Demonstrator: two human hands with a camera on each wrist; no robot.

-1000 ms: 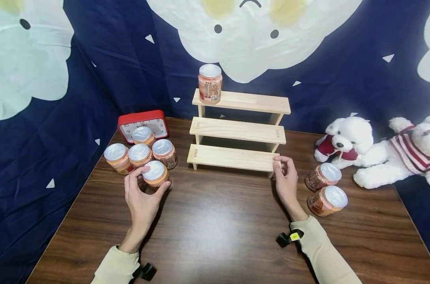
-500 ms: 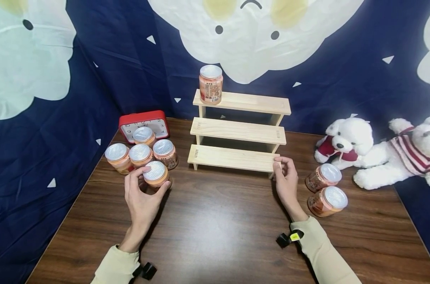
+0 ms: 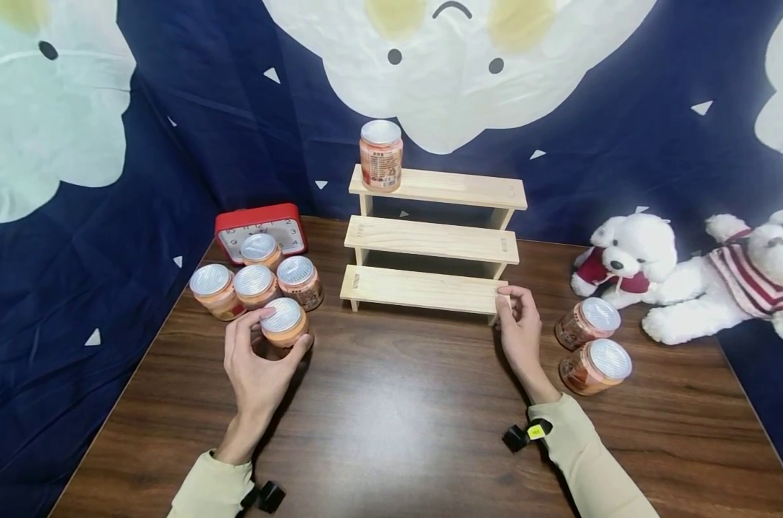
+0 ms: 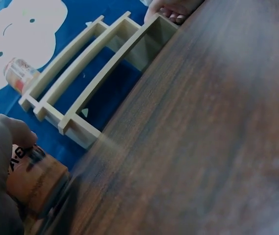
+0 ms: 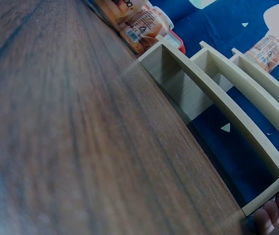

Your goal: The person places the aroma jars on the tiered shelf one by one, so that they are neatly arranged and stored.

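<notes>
Orange jar with a shiny silver lid [image 3: 283, 321] — that is what the left hand [image 3: 257, 363] grips, with the fingers and thumb curled round its sides from the near side, and in the left wrist view the thumb sits right on the label [image 4: 31, 176]. It is the front jar of a little bunch on the left of the brown wooden table [image 3: 397, 424], so it is the easiest one to get at, and I think that is why this one is picked. I cannot tell if it is off the table or resting on it. Just behind it stand four more orange jars with silver lids [image 3: 255, 273], packed close together, and behind those leans a red square clock [image 3: 260, 224]. The right hand [image 3: 520, 334] pinches the right end of the lowest step of a pale wooden rack with three steps [image 3: 430, 237] — the fingers are curled on the corner, which likely keeps the light rack from sliding about. The right wrist view shows only fingertips [image 5: 271, 215] at that end of the rack. Up on the top step, at its left end, one more orange jar [image 3: 381, 155] stands upright, so the steps look like the spot where jars get lined up. Right of the right hand, two more jars [image 3: 592, 345] lie tipped on their sides on the table. Past them sit two white teddy bears [image 3: 689, 277], against a dark blue cloth with big white cloud faces [image 3: 171, 144].
</notes>
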